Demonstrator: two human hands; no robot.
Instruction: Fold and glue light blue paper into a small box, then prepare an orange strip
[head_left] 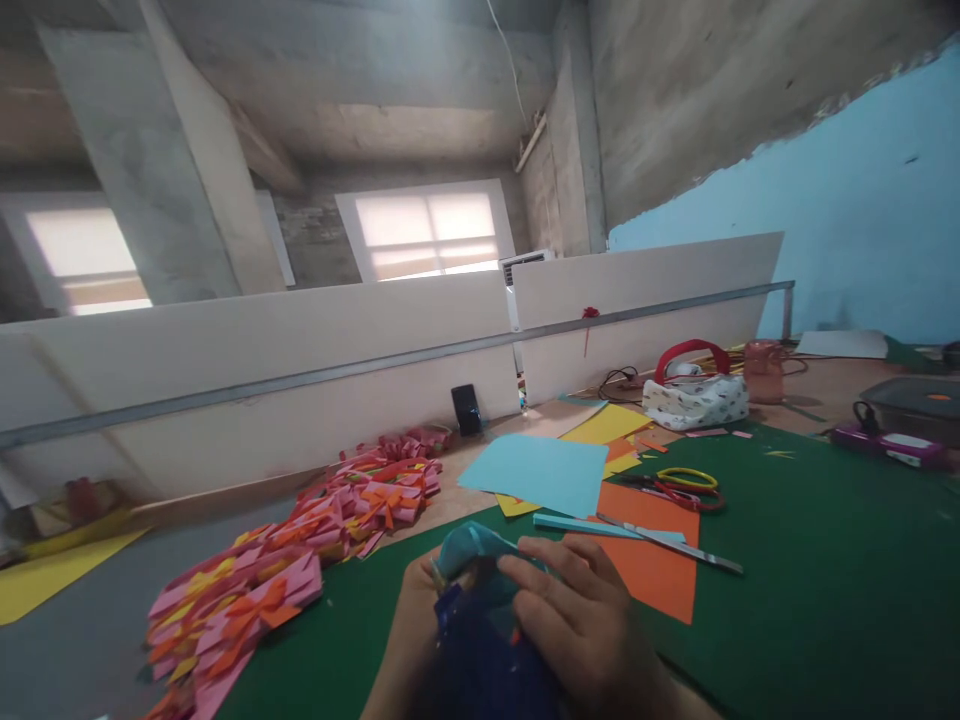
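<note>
1. Green felt covered the bench (825, 560) from the centre out to 3 and 5 o'clock, with bare tan surface showing beyond it at 12 o'clock.
2. White partition boards (300, 370) with a metal rail stood along the far edge of the bench, from 9 to 1 o'clock.
3. Pink paper bows (285, 570) with orange and yellow centres lay heaped from 10 o'clock down to 7 o'clock, off the felt.
4. Loose coloured sheets lay at 12 o'clock: a light blue sheet (540, 470) on top, an orange sheet (660, 560) just beside it toward 2 o'clock, and yellow sheets (607, 425) behind.
5. A patterned pouch (697, 395) with a red handle sat at 1 o'clock, near the partition.
6. The right hand (585, 620), at 6 o'clock, was curled over a teal folded paper piece (469, 550), fingers pressing on it.
7. The left hand (416, 610) gripped the same piece from the 9 o'clock side; dark blue material (480, 660) lay below, between both hands.
8. Scissors with red and yellow handles (686, 488) rested at 2 o'clock, well apart from the hands.
9. A metal ruler (675, 545) lay across the orange sheet, beside a light blue strip (577, 524).
</note>
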